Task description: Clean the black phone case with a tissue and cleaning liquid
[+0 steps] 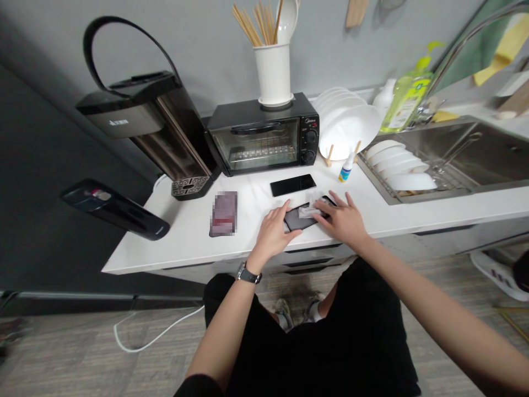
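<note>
Hands at a white worktop (256, 248), seen from above. A flat, dark, phone-shaped object (294, 220) lies on the worktop near its front edge, slightly aslant, between the two hands. The left hand (273, 230), below a black-strapped wristwatch (248, 273), is clamped across the object's left end, forefinger at the far edge and thumb at the near one. The right hand (344, 218) lies over the other end, its outer fingers spread apart and others resting on a crumpled, whitish wipe (308, 210) on the object's upper face; whether these fingers pinch the wipe or merely press it cannot be told, as the hand hides the contact.

Just behind lies a glossy black smartphone (293, 185), well clear of both hands. Beyond the right hand stands a small white spray bottle with a blue and yellow label (345, 170). To the left of the left hand lies a blurred, purplish rectangular item (224, 212). At the rear, a black toaster oven with a glass door (264, 146) bears a white cylindrical utensil holder (274, 71); white round plates (349, 129) stand racked beside the oven.
</note>
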The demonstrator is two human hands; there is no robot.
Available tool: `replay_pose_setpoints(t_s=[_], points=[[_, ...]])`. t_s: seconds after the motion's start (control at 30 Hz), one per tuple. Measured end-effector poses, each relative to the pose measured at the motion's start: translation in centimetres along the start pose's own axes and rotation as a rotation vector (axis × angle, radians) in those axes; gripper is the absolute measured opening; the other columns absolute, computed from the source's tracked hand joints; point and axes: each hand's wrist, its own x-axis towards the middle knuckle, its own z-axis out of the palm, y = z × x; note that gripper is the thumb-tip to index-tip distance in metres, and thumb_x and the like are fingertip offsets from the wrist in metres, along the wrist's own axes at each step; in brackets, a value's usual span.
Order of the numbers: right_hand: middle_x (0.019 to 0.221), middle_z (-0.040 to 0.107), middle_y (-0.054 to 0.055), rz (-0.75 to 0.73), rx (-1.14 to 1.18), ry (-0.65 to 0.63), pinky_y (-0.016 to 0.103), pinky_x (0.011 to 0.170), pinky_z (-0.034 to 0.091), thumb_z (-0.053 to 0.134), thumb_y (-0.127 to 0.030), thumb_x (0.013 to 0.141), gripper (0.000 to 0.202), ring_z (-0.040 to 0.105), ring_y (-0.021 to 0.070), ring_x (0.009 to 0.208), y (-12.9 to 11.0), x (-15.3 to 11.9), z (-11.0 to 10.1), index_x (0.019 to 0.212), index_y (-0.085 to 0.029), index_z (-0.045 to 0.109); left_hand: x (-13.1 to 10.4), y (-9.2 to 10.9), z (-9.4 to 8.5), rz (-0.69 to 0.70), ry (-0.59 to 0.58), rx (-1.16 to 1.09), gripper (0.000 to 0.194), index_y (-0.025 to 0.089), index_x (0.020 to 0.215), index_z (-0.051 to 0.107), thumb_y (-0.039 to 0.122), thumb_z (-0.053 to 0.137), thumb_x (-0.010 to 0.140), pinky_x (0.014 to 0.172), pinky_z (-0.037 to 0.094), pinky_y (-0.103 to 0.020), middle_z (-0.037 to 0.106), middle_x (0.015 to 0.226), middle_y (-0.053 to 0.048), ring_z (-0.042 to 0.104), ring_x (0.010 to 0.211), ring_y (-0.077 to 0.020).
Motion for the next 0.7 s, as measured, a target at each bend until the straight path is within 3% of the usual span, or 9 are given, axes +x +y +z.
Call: replay_pose_setpoints(t_s=[0.13,0.27,0.33,0.47,0.57,0.63,0.7], points=[[0.127,0.077,0.012,0.125,0.062,0.052,0.063,0.123,0.034,0.061,-0.044,0.101,0.034,0.056,0.0345,0.144,3.5,1.0,0.4,0.120,-0.022,0.079,0.1,0.2,0.2,0.007,0.004,0.051,0.089,0.025,0.163,0.029,0.038,0.077,0.090,0.119,0.040,-0.051,0.059,0.148,-0.011,0.052,0.136,-0.0315],[0.106,0.083,0.007,0.227,0.355,0.066,0.062,0.121,0.037,0.061,-0.047,0.098,0.030,0.061,0.0349,0.138,3.9,1.2,1.0,0.093,-0.025,0.081,0.0,0.0,0.6,-0.001,0.059,0.149,0.074,0.015,0.155,0.041,0.042,0.072,0.093,0.125,0.033,-0.052,0.050,0.153,-0.018,0.040,0.148,-0.0341],[0.096,0.082,0.007,0.296,0.548,0.102,0.058,0.116,0.042,0.062,-0.054,0.096,0.036,0.065,0.0361,0.132,4.2,1.0,0.9,0.085,-0.024,0.078,0.1,-0.1,0.9,-0.017,0.074,0.179,0.071,0.016,0.149,0.048,0.051,0.072,0.092,0.126,0.032,-0.053,0.049,0.155,-0.018,0.039,0.149,-0.0354],[0.086,0.076,0.005,0.434,0.811,0.289,0.040,0.091,0.054,0.064,-0.067,0.091,0.048,0.073,0.0283,0.098,5.3,0.7,0.2,0.086,-0.020,0.074,0.3,-0.2,1.6,-0.082,0.137,0.190,0.067,0.017,0.146,0.050,0.058,0.065,0.095,0.125,0.033,-0.055,0.047,0.157,-0.020,0.042,0.149,-0.0359],[0.077,0.067,0.001,0.511,0.860,0.441,0.032,0.077,0.050,0.060,-0.072,0.091,0.053,0.063,0.0201,0.079,6.3,0.6,0.2,0.085,-0.020,0.069,0.6,-0.3,1.8,-0.115,0.209,0.183,0.063,0.014,0.139,0.053,0.052,0.071,0.092,0.126,0.031,-0.058,0.047,0.157,-0.023,0.039,0.152,-0.0385],[0.077,0.064,0.000,0.519,0.872,0.499,0.030,0.074,0.047,0.058,-0.072,0.092,0.053,0.058,0.0184,0.078,6.8,0.5,0.4,0.084,-0.020,0.068,0.6,-0.3,1.7,-0.140,0.246,0.123,0.059,0.014,0.135,0.054,0.043,0.077,0.088,0.121,0.039,-0.057,0.056,0.148,-0.022,0.047,0.146,-0.0376],[0.076,0.061,-0.001,0.513,0.891,0.516,0.029,0.074,0.044,0.059,-0.070,0.092,0.051,0.056,0.0174,0.077,7.1,0.5,0.7,0.084,-0.020,0.067,0.6,-0.3,1.5,-0.198,0.262,0.019,0.053,0.017,0.134,0.053,0.034,0.076,0.090,0.107,0.052,-0.049,0.070,0.128,-0.016,0.065,0.125,-0.0323]])
